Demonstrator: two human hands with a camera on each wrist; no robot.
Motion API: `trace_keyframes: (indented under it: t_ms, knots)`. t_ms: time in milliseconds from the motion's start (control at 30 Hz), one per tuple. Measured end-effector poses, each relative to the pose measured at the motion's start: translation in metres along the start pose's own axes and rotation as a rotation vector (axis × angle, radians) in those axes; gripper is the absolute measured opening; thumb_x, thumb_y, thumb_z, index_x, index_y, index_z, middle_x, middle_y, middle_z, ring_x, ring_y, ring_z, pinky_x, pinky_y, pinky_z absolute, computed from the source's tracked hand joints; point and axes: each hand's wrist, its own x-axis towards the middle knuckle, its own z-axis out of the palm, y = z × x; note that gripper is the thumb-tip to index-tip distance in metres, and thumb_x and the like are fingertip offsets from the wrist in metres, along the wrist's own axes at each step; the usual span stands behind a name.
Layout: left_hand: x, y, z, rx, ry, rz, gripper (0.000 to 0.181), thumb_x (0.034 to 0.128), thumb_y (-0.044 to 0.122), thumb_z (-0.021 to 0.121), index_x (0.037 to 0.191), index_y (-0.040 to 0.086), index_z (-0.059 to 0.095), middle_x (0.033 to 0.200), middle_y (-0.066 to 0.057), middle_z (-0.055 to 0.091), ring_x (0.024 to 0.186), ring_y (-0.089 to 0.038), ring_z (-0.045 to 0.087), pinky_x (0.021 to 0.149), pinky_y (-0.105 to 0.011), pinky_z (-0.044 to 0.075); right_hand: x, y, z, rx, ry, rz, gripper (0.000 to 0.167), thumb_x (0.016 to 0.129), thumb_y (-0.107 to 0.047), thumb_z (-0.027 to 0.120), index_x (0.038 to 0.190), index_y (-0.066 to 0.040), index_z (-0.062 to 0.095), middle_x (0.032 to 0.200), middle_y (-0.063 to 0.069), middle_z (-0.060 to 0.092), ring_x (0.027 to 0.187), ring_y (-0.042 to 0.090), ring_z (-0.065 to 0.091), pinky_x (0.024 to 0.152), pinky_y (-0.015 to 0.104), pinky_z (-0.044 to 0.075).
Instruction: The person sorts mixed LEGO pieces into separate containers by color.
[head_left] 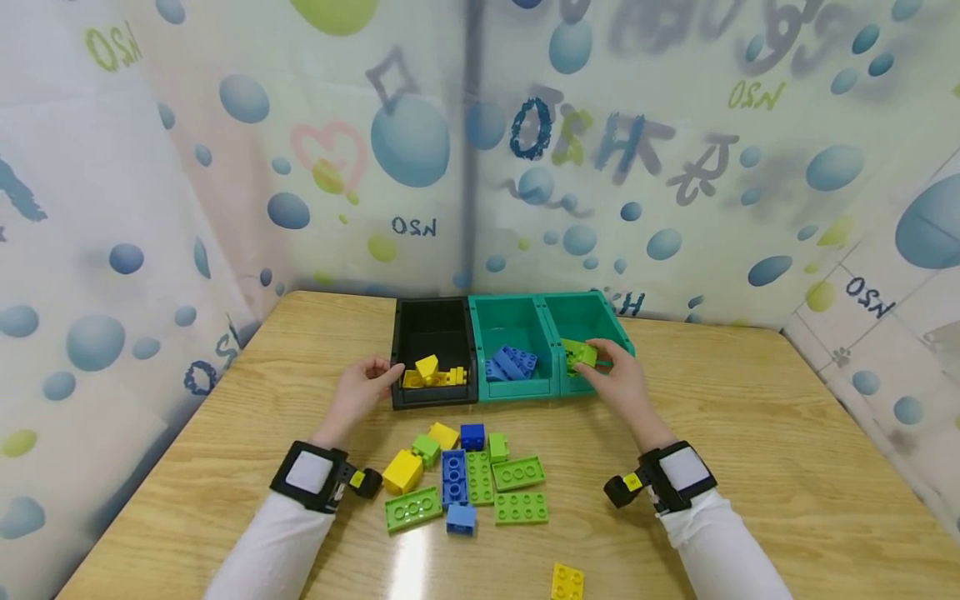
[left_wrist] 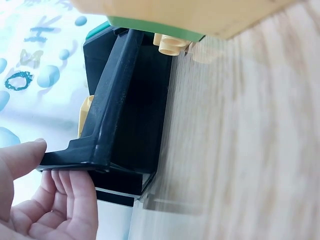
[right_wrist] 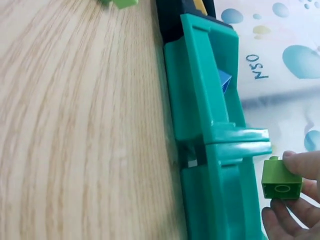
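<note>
My left hand (head_left: pixel 365 385) holds the side wall of the black bin (head_left: pixel 435 398) at its front left corner. In the left wrist view, the thumb is on top of the rim and the fingers (left_wrist: pixel 70 195) are curled beneath it. Several yellow bricks (head_left: pixel 427 368) lie in this bin. Above the right-hand green bin (head_left: pixel 581 308), my right hand (head_left: pixel 617 377) pinches a small light-green building brick (right_wrist: pixel 281 179) between thumb and fingers. More light-green pieces are partly hidden below it. Blue bricks (head_left: pixel 512 363) lie in the middle green bin (head_left: pixel 517 390).
In front of the bins lie loose bricks: a yellow brick (head_left: pixel 403 472), a long blue brick (head_left: pixel 453 478), a flat green brick (head_left: pixel 521 507) and several others. A single yellow brick (head_left: pixel 567 581) sits near the front edge. A patterned curtain (head_left: pixel 420 167) hangs behind the table (head_left: pixel 735 400).
</note>
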Motion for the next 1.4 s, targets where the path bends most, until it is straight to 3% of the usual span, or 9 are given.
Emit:
trace_keyframes:
  t_ms: [300,867,1100,1233,1400]
  knots:
    - [-0.001,0.000,0.001,-0.004,0.005,0.002,0.026,0.0959,0.028,0.056,0.094,0.002,0.055,0.084,-0.006,0.050,0.077,-0.018,0.050,0.080,-0.034,0.054,0.004,0.007,0.003,-0.032,-0.044,0.083,0.046,0.090,-0.010,0.063,0.131,0.005,0.048,0.127,0.025,0.053,0.114,0.037,0.053,0.094,0.047,0.048]
    - [0.000,0.000,0.002,-0.021,-0.002,-0.030,0.030,0.0952,0.032,0.056,0.098,0.003,0.055,0.090,-0.008,0.050,0.084,-0.020,0.051,0.076,-0.028,0.053,0.011,0.011,0.007,-0.158,-0.071,0.084,0.046,0.090,-0.011,0.063,0.130,0.006,0.050,0.128,0.027,0.054,0.113,0.039,0.056,0.094,0.047,0.048]
    - [0.001,-0.002,0.002,-0.031,0.003,-0.031,0.027,0.0951,0.030,0.057,0.096,0.003,0.055,0.088,-0.007,0.049,0.083,-0.020,0.050,0.076,-0.029,0.052,0.014,0.011,0.008,-0.275,-0.158,0.093,0.046,0.094,-0.020,0.058,0.131,0.007,0.049,0.130,0.027,0.053,0.118,0.039,0.053,0.096,0.049,0.046]
    - [0.000,-0.001,0.002,-0.029,0.002,-0.035,0.029,0.0950,0.032,0.057,0.098,0.004,0.054,0.090,-0.007,0.050,0.084,-0.020,0.050,0.077,-0.028,0.052,0.015,0.011,0.009,-0.308,-0.200,0.066,0.048,0.097,-0.022,0.053,0.134,0.007,0.046,0.133,0.028,0.050,0.124,0.042,0.046,0.101,0.053,0.040]
    - [0.000,0.000,0.002,-0.019,0.003,-0.030,0.029,0.0952,0.032,0.056,0.098,0.003,0.054,0.091,-0.008,0.050,0.086,-0.021,0.051,0.077,-0.028,0.052,0.011,0.015,0.012,-0.386,-0.258,-0.030,0.049,0.101,-0.024,0.043,0.140,0.006,0.038,0.139,0.029,0.042,0.130,0.046,0.036,0.107,0.056,0.031]
